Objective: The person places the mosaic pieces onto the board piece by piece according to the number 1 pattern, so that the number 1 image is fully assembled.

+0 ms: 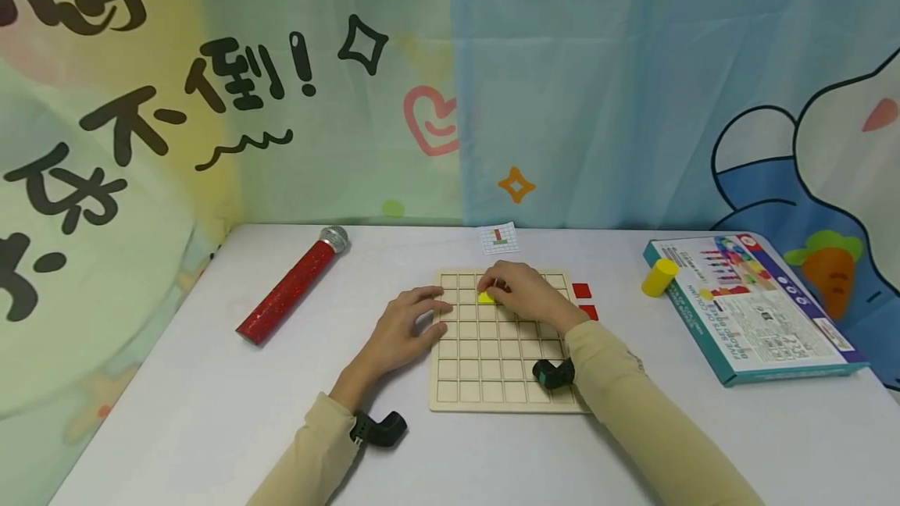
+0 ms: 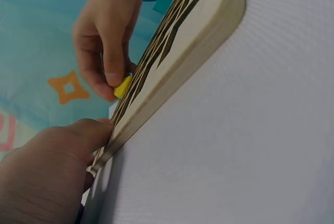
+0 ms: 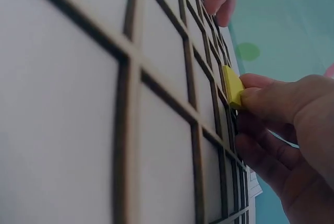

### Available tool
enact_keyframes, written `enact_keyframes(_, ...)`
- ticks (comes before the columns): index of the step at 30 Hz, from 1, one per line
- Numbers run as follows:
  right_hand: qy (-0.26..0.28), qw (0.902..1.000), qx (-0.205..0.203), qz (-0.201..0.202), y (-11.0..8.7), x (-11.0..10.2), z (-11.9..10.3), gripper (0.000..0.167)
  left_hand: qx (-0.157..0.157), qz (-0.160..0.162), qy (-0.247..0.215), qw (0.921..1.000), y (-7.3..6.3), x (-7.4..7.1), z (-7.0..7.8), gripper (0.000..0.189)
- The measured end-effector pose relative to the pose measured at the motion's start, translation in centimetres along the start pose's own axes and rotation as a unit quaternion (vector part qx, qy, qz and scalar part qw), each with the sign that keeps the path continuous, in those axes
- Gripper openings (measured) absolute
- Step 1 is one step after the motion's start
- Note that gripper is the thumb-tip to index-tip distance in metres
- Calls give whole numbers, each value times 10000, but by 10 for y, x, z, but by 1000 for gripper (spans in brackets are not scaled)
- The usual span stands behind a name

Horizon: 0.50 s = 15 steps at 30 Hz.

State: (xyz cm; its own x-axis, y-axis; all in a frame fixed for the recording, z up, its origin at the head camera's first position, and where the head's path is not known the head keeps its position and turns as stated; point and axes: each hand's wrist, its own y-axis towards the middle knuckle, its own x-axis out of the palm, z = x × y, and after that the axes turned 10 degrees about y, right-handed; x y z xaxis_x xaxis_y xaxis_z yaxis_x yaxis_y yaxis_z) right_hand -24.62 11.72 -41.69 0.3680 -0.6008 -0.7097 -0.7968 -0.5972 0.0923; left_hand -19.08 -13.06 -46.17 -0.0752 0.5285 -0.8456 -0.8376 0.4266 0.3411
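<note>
My right hand (image 1: 523, 287) pinches a small yellow square tile (image 1: 485, 297) between thumb and fingers, over the upper part of a wooden grid board (image 1: 460, 404). Seen from the right wrist, the tile (image 3: 233, 85) stands tilted, its lower edge right at the grid lines. My left hand (image 1: 404, 326) lies at the board's left edge, its fingers loosely spread and the fingertips resting on the rim. The thumb of that left hand (image 2: 57, 156) touches the board edge in the left wrist view.
Two red square tiles (image 1: 581, 290) lie by the board's right edge. Behind the board is a small card with a printed grid pattern (image 1: 499, 238). A red microphone-shaped tube (image 1: 291, 287) lies at left; a yellow cylinder (image 1: 659, 278) and a flat game box (image 1: 759, 303) are at right.
</note>
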Motion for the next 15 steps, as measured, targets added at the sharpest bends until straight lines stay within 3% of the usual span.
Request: enact_keyframes(15, -97, 9999, 62, 21, -2, 3, 0, 15, -37, -23, 61, 10000, 0, 1, 0, 27)
